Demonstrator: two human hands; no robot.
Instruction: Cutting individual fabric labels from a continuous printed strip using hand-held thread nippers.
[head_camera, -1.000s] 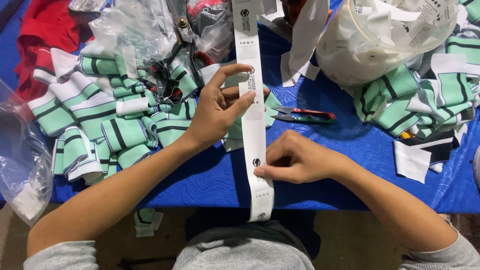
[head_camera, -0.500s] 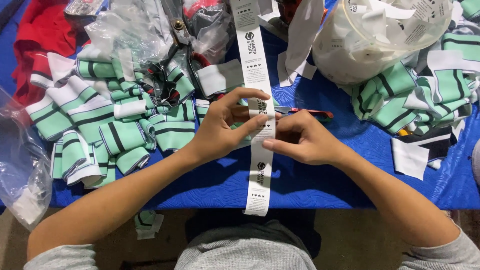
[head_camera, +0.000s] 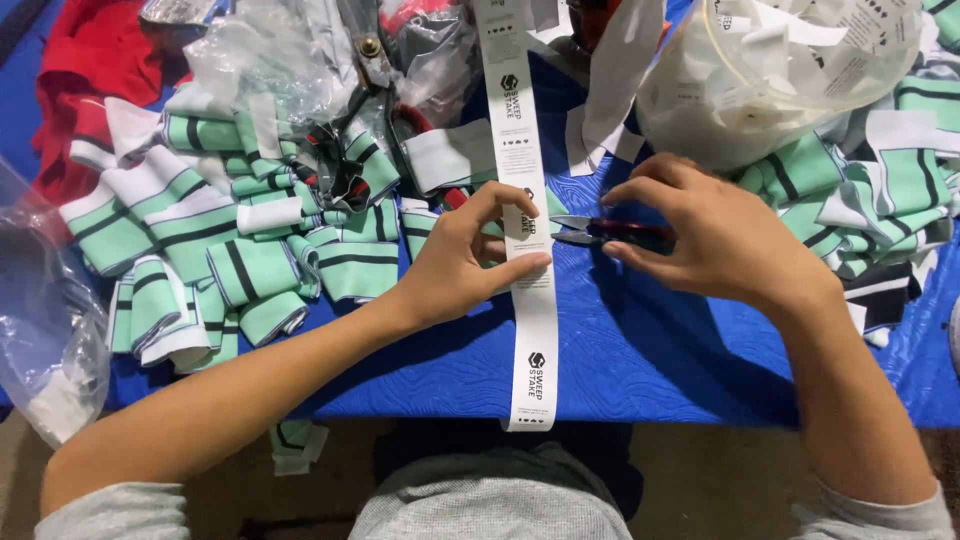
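Observation:
A long white printed label strip (head_camera: 530, 330) runs from the table's far side down over the near edge. My left hand (head_camera: 465, 265) pinches this strip between thumb and fingers near its middle. My right hand (head_camera: 715, 235) sits just right of the strip and closes around small red-handled snips (head_camera: 605, 232), whose metal blades point left toward the strip, a short gap from it.
Blue table cover (head_camera: 650, 350) under everything. Piles of green, white and black striped knit pieces (head_camera: 240, 270) lie left, with more striped pieces (head_camera: 880, 190) right. A clear plastic bag of cut white labels (head_camera: 790, 70) stands at top right, red fabric (head_camera: 75, 90) at top left.
My right hand let go of the strip, moved up and right, and took hold of the red snips. The strip has slid up the table; my left hand keeps its pinch.

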